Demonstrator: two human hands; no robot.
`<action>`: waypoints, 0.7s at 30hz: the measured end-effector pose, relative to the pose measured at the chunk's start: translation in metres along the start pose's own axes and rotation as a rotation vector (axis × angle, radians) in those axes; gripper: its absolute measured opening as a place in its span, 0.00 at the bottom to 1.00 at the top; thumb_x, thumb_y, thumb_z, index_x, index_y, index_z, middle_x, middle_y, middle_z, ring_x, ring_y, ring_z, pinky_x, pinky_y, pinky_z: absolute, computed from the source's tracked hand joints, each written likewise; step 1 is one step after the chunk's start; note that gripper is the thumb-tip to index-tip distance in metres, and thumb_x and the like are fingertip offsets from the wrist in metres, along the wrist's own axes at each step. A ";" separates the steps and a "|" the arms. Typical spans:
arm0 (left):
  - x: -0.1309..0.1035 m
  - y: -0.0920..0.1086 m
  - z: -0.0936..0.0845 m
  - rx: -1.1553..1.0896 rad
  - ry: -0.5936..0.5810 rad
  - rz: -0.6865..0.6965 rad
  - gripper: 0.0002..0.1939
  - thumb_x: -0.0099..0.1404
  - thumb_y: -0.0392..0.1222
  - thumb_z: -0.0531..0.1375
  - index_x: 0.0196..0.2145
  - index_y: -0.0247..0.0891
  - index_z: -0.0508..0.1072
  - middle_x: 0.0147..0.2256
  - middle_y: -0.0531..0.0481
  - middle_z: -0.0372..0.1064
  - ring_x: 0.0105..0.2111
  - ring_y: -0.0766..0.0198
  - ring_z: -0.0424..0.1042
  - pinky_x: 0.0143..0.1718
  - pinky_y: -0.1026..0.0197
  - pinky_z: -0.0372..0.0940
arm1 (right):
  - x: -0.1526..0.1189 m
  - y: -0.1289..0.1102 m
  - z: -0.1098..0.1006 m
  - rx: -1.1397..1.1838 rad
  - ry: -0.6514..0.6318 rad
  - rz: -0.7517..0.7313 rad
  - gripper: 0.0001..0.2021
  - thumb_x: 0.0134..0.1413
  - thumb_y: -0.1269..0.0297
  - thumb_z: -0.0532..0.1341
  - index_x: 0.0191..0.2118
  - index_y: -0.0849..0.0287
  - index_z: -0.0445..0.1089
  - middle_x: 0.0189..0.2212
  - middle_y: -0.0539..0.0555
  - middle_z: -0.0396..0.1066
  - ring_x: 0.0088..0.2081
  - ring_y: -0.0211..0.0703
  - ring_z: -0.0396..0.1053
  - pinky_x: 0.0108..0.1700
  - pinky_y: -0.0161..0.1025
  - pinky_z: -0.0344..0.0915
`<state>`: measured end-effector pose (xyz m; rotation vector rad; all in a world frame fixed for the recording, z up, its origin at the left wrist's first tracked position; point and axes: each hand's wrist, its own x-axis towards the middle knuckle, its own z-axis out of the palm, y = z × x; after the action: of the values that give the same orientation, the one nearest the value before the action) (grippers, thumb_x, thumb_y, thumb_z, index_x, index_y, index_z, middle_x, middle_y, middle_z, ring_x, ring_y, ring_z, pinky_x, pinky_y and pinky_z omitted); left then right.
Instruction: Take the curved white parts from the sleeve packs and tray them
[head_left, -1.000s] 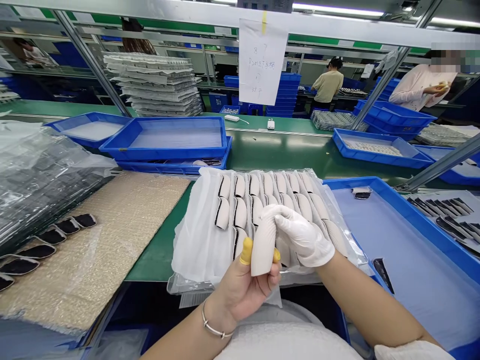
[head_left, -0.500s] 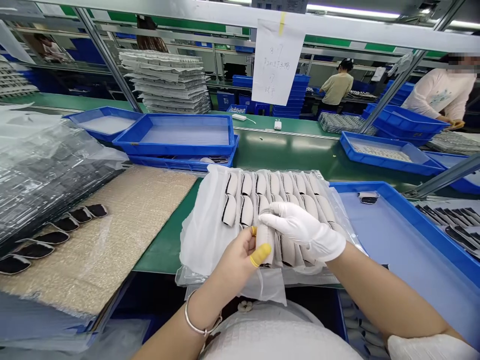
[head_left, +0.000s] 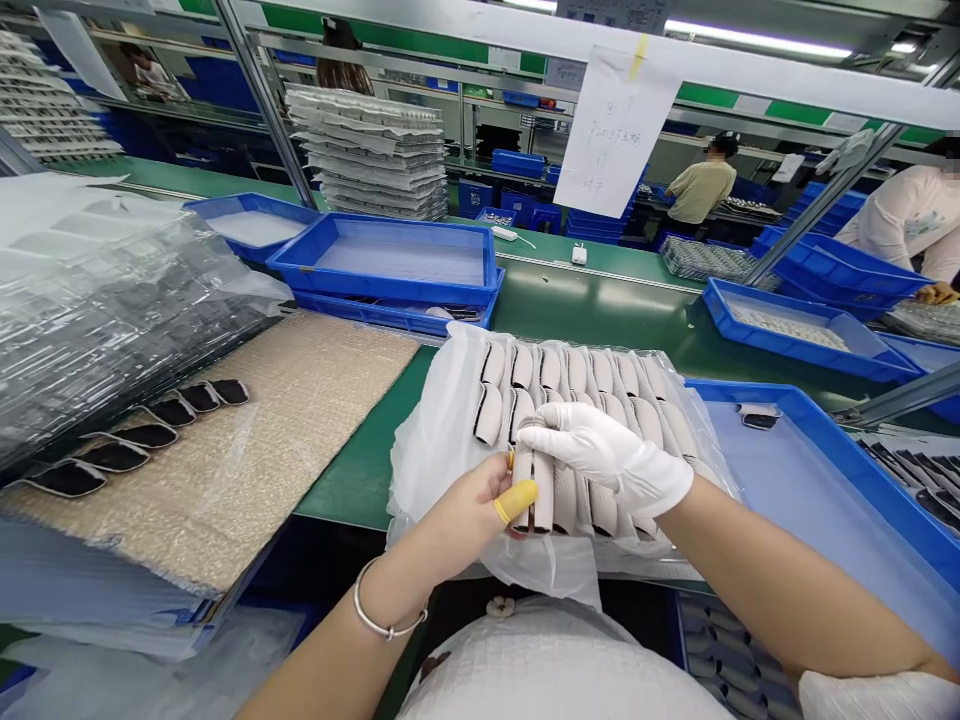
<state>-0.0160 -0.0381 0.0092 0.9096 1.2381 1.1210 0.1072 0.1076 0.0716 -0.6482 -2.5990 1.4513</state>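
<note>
In front of me, a beige curved piece [head_left: 543,495] with dark edges is held upright between both hands. A lengthwise slit shows down its face. My left hand [head_left: 480,505], bare with yellow finger covers, pinches its lower left side with the thumb in front. My right hand [head_left: 600,450], in a white glove, closes its fingers over the top end. Behind and below the hands, rows of similar beige pieces [head_left: 489,412] with black edges stand in a tray lined with thin white sheet [head_left: 431,440]. The gloved hand hides part of these rows.
A blue tray [head_left: 795,400] with a small beige-and-black piece [head_left: 759,416] lies right. On the left, several black-faced pieces [head_left: 146,437] rest on bubble-wrapped board [head_left: 300,400] beside stacked clear trays [head_left: 135,290]. Stacked blue trays [head_left: 382,290] stand behind. A co-worker [head_left: 907,215] is far right.
The held piece has turned so that its slit and dark edges now face me. Both hands keep their grip. The view has shifted, with the surroundings sitting further right and slightly tilted.
</note>
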 end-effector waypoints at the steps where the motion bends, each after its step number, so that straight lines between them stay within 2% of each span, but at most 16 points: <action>1: -0.001 -0.001 -0.002 -0.002 -0.001 -0.007 0.22 0.65 0.60 0.60 0.43 0.38 0.67 0.32 0.53 0.65 0.32 0.64 0.67 0.35 0.59 0.68 | 0.002 -0.001 0.003 -0.015 0.007 0.004 0.17 0.65 0.53 0.57 0.29 0.59 0.68 0.26 0.48 0.66 0.29 0.37 0.63 0.34 0.36 0.59; 6: -0.009 -0.007 -0.012 -0.048 0.053 -0.029 0.27 0.65 0.63 0.60 0.51 0.38 0.67 0.36 0.50 0.70 0.34 0.60 0.72 0.37 0.56 0.72 | 0.012 -0.006 0.020 -0.064 0.041 -0.030 0.16 0.66 0.52 0.55 0.32 0.59 0.66 0.29 0.49 0.67 0.32 0.39 0.65 0.37 0.38 0.61; 10: -0.021 -0.013 -0.024 -0.002 0.138 -0.044 0.31 0.64 0.64 0.60 0.55 0.39 0.67 0.35 0.50 0.71 0.38 0.57 0.74 0.39 0.54 0.73 | 0.023 -0.008 0.019 -0.004 -0.068 -0.005 0.15 0.64 0.54 0.55 0.32 0.59 0.67 0.28 0.49 0.66 0.30 0.38 0.64 0.36 0.37 0.61; 12: -0.028 -0.018 -0.033 0.064 0.247 -0.004 0.33 0.64 0.65 0.60 0.58 0.40 0.66 0.35 0.50 0.73 0.36 0.58 0.75 0.41 0.54 0.72 | 0.032 -0.005 0.016 0.019 -0.049 0.089 0.15 0.62 0.55 0.56 0.30 0.59 0.65 0.24 0.48 0.64 0.27 0.38 0.63 0.33 0.37 0.60; 14: -0.035 -0.023 -0.041 0.085 0.407 0.075 0.33 0.63 0.65 0.60 0.58 0.40 0.66 0.36 0.48 0.74 0.35 0.58 0.76 0.43 0.53 0.72 | 0.042 -0.001 0.014 -0.011 -0.026 0.190 0.16 0.61 0.55 0.57 0.26 0.59 0.63 0.20 0.48 0.62 0.24 0.37 0.62 0.30 0.36 0.58; 16: -0.040 -0.028 -0.049 0.049 0.544 0.155 0.32 0.63 0.65 0.61 0.54 0.39 0.69 0.38 0.47 0.75 0.35 0.58 0.77 0.43 0.54 0.72 | 0.051 0.005 0.018 -0.066 -0.092 0.226 0.16 0.60 0.57 0.57 0.23 0.59 0.60 0.18 0.47 0.61 0.22 0.36 0.60 0.29 0.36 0.57; 19: -0.044 -0.033 -0.055 0.007 0.640 0.219 0.29 0.63 0.64 0.61 0.50 0.38 0.71 0.37 0.46 0.75 0.35 0.58 0.77 0.43 0.54 0.72 | 0.062 0.009 0.034 -0.171 -0.252 0.274 0.17 0.60 0.61 0.57 0.21 0.58 0.57 0.17 0.47 0.61 0.20 0.35 0.58 0.27 0.36 0.55; 21: -0.045 -0.034 -0.056 0.002 0.649 0.227 0.28 0.63 0.64 0.61 0.49 0.38 0.72 0.37 0.46 0.75 0.36 0.59 0.77 0.43 0.54 0.73 | 0.067 0.007 0.047 -0.265 -0.294 0.340 0.16 0.61 0.63 0.56 0.22 0.57 0.56 0.17 0.48 0.61 0.20 0.36 0.59 0.27 0.37 0.55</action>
<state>-0.0651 -0.0930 -0.0199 0.7173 1.6808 1.6771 0.0352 0.1010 0.0322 -1.0222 -3.0654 1.3846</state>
